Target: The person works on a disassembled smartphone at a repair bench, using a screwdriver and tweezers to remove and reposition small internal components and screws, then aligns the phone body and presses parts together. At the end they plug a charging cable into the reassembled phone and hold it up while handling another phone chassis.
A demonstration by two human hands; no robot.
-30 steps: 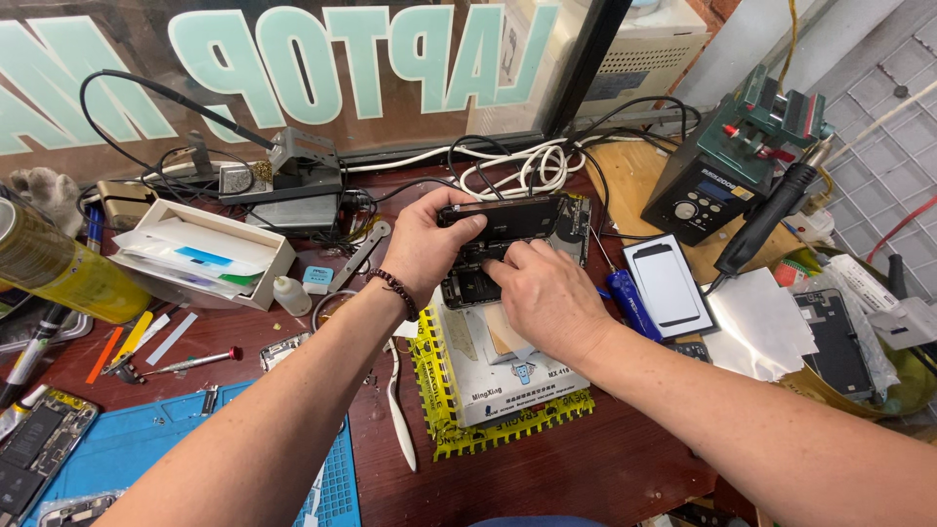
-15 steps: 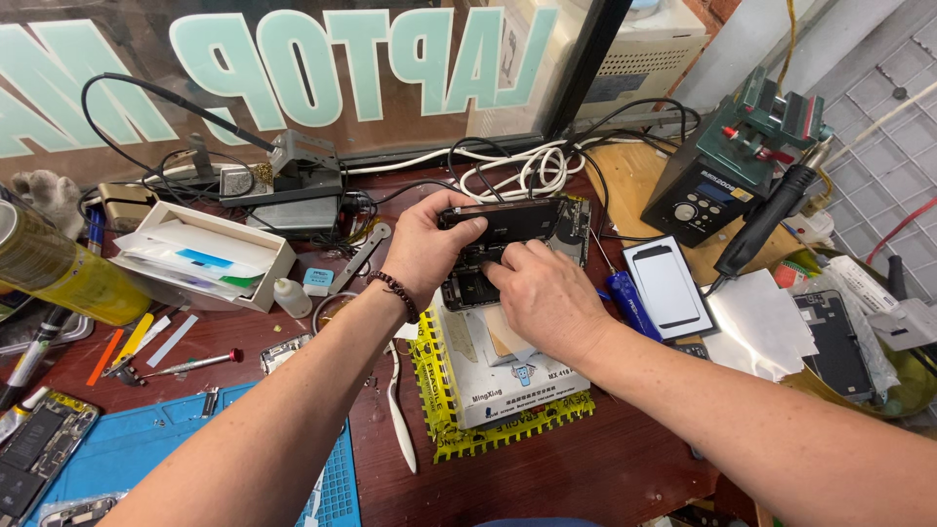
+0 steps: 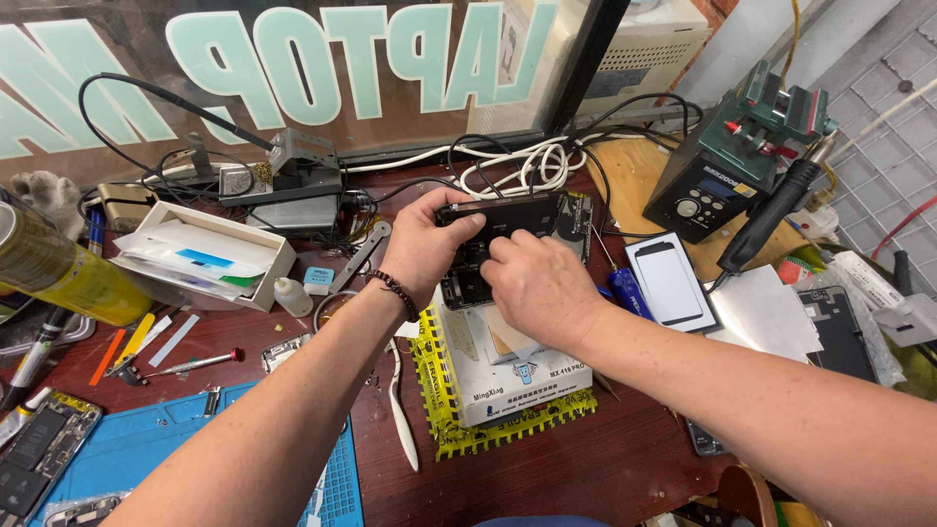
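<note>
Phone [image 3: 517, 217]: flat, black, glossy slab, gripped at one end by left hand [image 3: 425, 244]; right hand [image 3: 537, 285] pinches its lower edge. Beneath hands: white cardboard box [image 3: 517, 376] on yellow ridged mat [image 3: 459, 429], dark wooden desk [image 3: 586, 468].

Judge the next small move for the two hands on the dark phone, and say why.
Probably keep the left hand steady and let the right hand ease its fingertips along the dark phone. The left hand grips the phone's end above the white box, while the right hand's fingers press at its middle. Whether any part has come free is hidden under the fingers.
</note>
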